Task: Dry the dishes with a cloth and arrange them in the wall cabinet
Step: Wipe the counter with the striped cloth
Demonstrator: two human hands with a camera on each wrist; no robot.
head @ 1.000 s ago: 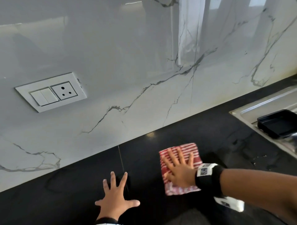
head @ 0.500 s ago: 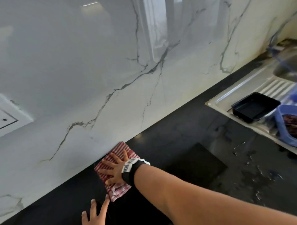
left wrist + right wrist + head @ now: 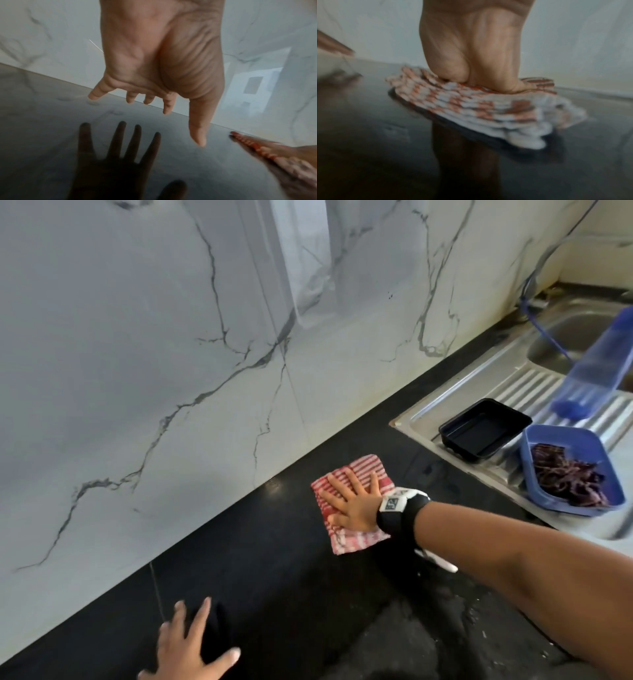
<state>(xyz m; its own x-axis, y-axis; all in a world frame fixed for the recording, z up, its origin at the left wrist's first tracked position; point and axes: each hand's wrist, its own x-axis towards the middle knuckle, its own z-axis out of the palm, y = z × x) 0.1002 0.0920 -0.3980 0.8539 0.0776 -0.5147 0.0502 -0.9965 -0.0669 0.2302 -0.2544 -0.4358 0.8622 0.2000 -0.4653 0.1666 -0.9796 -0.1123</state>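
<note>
Your right hand (image 3: 481, 54) presses flat on the folded red-and-white cloth (image 3: 479, 108), which lies blurred on the dark, glossy desk (image 3: 368, 148).

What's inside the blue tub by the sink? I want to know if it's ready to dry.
The blue tub holds a heap of dark purplish shreds; they cover most of its floor, so what lies beneath can't be seen.
</note>
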